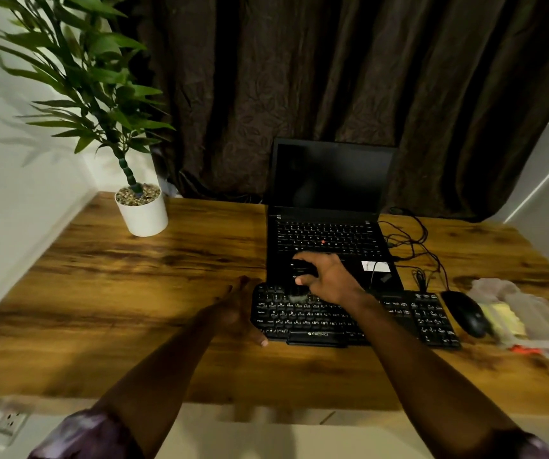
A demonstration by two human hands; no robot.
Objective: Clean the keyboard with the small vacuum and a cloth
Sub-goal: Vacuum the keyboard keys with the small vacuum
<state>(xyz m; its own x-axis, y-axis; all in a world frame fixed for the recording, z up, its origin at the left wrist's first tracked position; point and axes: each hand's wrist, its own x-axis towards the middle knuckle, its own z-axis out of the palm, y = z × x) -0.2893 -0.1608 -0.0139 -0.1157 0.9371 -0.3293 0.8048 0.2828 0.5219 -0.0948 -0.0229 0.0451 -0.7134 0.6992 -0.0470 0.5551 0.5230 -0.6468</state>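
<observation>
A black keyboard lies on the wooden desk, in front of an open black laptop. My right hand grips a small black vacuum and holds it upright, its pale brush tip on the keyboard's upper left keys. With straight fingers, my left hand rests against the keyboard's left edge, the thumb by its front corner. A yellow cloth lies in clear plastic wrapping at the right.
A black mouse sits right of the keyboard, its cables looped beside the laptop. A white potted plant stands at the back left. A dark curtain hangs behind the desk. A wall socket is below the desk's front left.
</observation>
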